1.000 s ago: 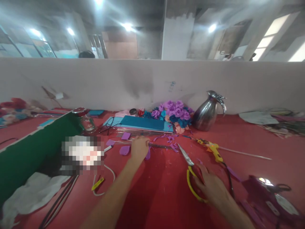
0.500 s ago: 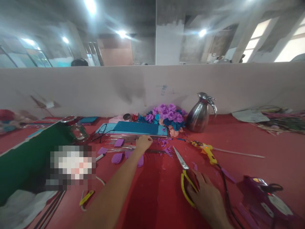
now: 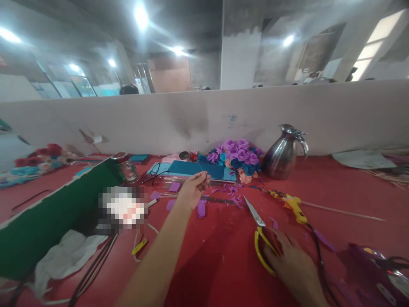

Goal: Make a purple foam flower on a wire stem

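Observation:
My left hand (image 3: 195,187) is raised over the middle of the table, thumb and fingers pinched on a thin, pale wire-like strand (image 3: 210,186). Below and around it lie purple foam-like petal pieces (image 3: 201,209) and thin clear rods. At the right, my right hand (image 3: 292,258) grips the scissors (image 3: 255,213) by their yellow handles. The blades point away from me and look closed, lying close to the red table top. Just past the blade tips are purple scraps (image 3: 236,197).
A yellow glue gun (image 3: 295,208) with a clear stick lies right of the scissors. Behind stand a metal jug (image 3: 281,155) and a bunch of purple paper flowers (image 3: 238,151). Blue sheets (image 3: 198,169) lie at the back. A green panel (image 3: 57,209) borders the left.
My left hand has lifted from the rods and now holds a thin strand. The right hand keeps the scissors in about the same spot. The view has turned slightly left.

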`<state>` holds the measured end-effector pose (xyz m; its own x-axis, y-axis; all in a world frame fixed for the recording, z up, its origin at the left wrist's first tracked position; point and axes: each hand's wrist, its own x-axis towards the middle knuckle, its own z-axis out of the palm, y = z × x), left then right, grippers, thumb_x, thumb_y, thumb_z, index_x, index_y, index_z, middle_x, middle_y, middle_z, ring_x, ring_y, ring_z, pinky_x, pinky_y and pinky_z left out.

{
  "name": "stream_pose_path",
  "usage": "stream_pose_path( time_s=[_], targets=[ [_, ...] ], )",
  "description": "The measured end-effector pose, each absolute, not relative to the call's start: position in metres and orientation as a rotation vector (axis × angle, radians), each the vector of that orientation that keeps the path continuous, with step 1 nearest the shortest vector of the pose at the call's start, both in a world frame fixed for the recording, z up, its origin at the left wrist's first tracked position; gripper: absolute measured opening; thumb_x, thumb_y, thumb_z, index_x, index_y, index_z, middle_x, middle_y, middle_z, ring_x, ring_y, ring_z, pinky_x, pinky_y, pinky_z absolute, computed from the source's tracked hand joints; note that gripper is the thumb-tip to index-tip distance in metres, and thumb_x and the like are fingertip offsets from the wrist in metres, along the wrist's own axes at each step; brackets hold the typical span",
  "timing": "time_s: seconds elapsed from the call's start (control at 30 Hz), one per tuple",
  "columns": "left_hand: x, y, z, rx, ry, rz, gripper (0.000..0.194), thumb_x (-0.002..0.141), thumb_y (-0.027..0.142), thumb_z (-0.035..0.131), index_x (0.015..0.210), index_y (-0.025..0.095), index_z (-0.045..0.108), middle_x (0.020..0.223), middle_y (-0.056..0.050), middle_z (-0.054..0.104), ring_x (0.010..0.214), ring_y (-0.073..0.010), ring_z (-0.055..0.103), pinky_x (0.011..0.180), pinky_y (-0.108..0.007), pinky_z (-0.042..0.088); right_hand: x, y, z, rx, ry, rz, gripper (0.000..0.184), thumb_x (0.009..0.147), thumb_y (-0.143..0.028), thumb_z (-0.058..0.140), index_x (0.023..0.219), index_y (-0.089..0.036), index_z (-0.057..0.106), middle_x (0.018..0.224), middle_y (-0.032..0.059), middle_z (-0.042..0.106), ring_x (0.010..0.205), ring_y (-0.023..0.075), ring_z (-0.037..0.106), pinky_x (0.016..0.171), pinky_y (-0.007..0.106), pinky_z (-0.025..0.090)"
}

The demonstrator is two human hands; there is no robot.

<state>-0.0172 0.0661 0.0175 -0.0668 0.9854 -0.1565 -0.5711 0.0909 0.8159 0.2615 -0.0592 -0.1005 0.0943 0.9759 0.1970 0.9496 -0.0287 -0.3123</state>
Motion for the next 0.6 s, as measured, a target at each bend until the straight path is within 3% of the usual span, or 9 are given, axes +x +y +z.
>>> stream_pose_path(
  time_s=[0.2,0.3,0.37,0.5,0.6],
  targets=[
    [-0.033,0.035,0.0,0.648,0.895,1.392,0.023,0.067,0.01,0.073,0.089,0.013,0.071,0.069,-0.002,0.069,0.059,-0.0077,0.06,0.059,-0.019,0.046,0.285,-0.047,-0.083,-1.943,-2.046,-0.004,0.024,0.078,-0.025,0.055,0.099,-0.023,0.068,0.102,0.0117,0.068,0.094,0.0297,0.062,0.084,0.042,0.043],
    [-0.047,0.024,-0.012,0.696,0.878,1.377,0.027,0.066,0.011,0.071,0.092,0.017,0.069,0.067,0.001,0.064,0.061,-0.0086,0.058,0.059,-0.02,0.045,0.267,-0.038,-0.065,-1.922,-2.065,-0.111,0.026,0.082,-0.029,0.052,0.099,-0.018,0.068,0.103,0.0145,0.067,0.099,0.0318,0.058,0.09,0.047,0.039],
    [-0.057,0.02,-0.02,0.662,0.836,1.399,0.021,0.066,0.01,0.07,0.085,0.017,0.065,0.069,0.002,0.061,0.063,-0.0088,0.057,0.059,-0.021,0.045,0.237,-0.028,-0.055,-1.754,-2.123,0.009,0.031,0.084,-0.021,0.048,0.107,-0.018,0.067,0.108,0.012,0.067,0.101,0.0276,0.058,0.094,0.043,0.039],
    [-0.071,0.018,-0.032,0.631,0.842,1.396,0.018,0.064,0.009,0.066,0.079,0.017,0.059,0.066,0.002,0.054,0.055,-0.0075,0.049,0.048,-0.018,0.035,0.16,-0.002,-0.045,-1.406,-2.269,0.44,0.024,0.084,-0.018,0.053,0.101,-0.024,0.07,0.104,0.0042,0.071,0.101,0.0203,0.06,0.095,0.035,0.04],
    [-0.072,0.019,-0.035,0.737,0.963,1.454,0.015,0.065,0.014,0.065,0.078,0.017,0.057,0.066,0.003,0.053,0.05,-0.0052,0.041,0.047,-0.018,0.03,0.116,0.015,-0.046,-1.411,-2.311,0.492,0.021,0.084,-0.019,0.057,0.1,-0.022,0.071,0.103,0.0053,0.071,0.101,0.0218,0.059,0.095,0.035,0.038]
  ],
)
